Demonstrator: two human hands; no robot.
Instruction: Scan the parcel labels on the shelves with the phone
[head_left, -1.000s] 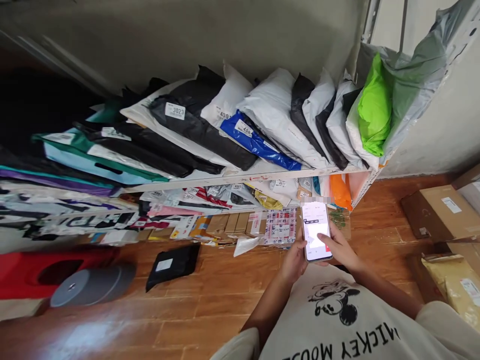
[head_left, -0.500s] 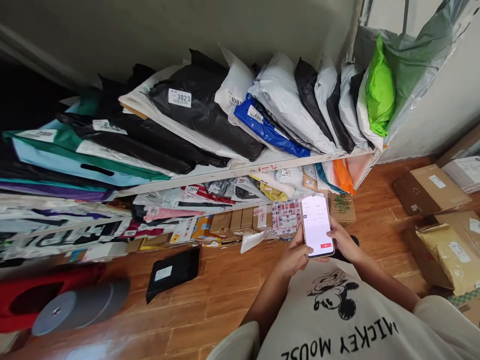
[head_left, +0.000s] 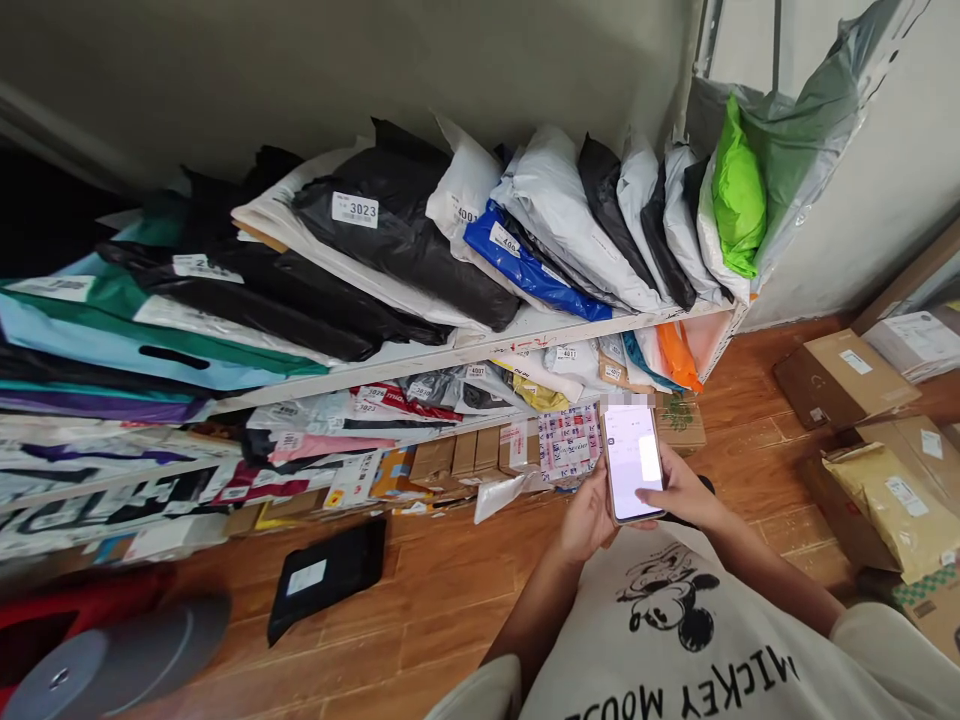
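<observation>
A smartphone point(head_left: 631, 468) with a lit, mostly white screen is held upright in front of my body. My left hand point(head_left: 587, 518) grips its left side and lower edge, with the fingers partly hidden behind it. From the right, my right hand point(head_left: 684, 488) rests against the phone's side, its thumb lying over the lower part of the screen. The other fingers of that hand are mostly out of sight behind the phone. The screen text is too small to read.
A white shelf point(head_left: 420, 352) ahead carries several labelled parcel bags, including a black bag point(head_left: 397, 235) marked 3023 and a green bag point(head_left: 739, 195). A black parcel point(head_left: 328, 578) lies on the wooden floor. Cardboard boxes point(head_left: 855, 375) stand right; a grey cylinder point(head_left: 120, 660) lies left.
My right thumb has moved left across the lower screen, and the red button there no longer shows. My left thumb has drawn back to the phone's edge. The view has shifted slightly.
</observation>
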